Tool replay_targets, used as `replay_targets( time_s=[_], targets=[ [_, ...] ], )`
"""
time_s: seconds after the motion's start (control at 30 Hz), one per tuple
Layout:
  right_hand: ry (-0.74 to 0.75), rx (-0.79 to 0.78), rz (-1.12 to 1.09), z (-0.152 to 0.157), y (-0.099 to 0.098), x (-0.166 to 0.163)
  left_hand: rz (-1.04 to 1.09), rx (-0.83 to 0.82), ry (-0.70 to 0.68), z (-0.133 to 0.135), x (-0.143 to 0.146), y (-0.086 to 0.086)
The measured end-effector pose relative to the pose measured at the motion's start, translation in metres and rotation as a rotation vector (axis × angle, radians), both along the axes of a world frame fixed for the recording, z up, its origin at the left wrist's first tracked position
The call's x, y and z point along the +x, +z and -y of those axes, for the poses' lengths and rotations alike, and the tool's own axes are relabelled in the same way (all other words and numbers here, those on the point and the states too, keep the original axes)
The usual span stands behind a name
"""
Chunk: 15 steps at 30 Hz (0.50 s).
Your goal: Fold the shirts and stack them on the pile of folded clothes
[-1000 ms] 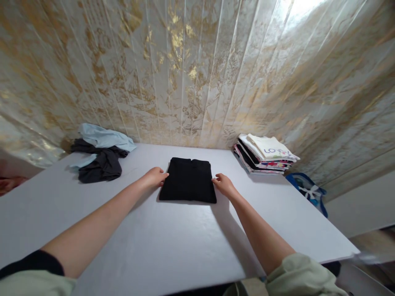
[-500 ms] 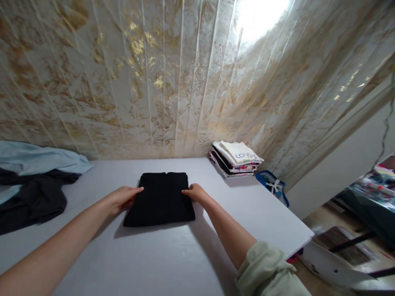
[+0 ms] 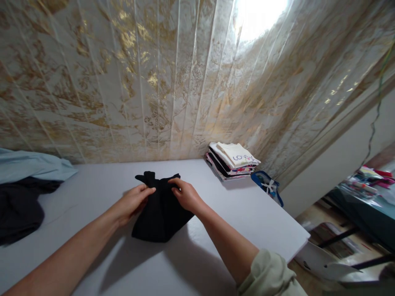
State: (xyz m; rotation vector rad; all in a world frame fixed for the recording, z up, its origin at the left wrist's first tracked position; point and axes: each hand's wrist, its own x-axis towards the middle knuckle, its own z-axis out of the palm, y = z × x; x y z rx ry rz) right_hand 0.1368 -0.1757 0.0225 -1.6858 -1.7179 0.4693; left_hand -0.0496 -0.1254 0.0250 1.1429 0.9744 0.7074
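Observation:
A folded black garment [image 3: 159, 220] is bent along its middle between my hands, and its shadow falls on the white table [image 3: 135, 271]. My left hand [image 3: 135, 201] grips its left side, thumb on the near face and fingers behind. On the right edge, my right hand [image 3: 185, 195] holds the cloth between thumb and fingers, with the index finger at the upper edge. Loose bits of the cloth stick up at the top left. Which kind of garment it is, I cannot tell.
At the left lie a crumpled light blue cloth [image 3: 31, 164] and a dark cloth [image 3: 21, 205]. A stack of folded clothes [image 3: 233, 160] stands at the back right, beside a blue-edged clear bag [image 3: 268, 185]. A gold-patterned curtain [image 3: 154, 82] hangs behind the table.
The black garment was flat and square; now it is lifted and bent inward down the middle. My hands have come closer together, and the view has shifted slightly.

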Motion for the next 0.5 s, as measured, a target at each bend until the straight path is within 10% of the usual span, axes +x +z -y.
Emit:
replay_targets(
  time_s=[0.2, 0.5],
  targets=[
    [0.002, -0.079, 0.122, 0.019, 0.035, -0.014, -0.032, 0.148, -0.006, 0.017, 0.032, 0.006],
    [0.001, -0.033, 0.115, 0.038, 0.029, 0.026, -0.029, 0.264, -0.070, 0.023, 0.062, -0.006]
  ],
)
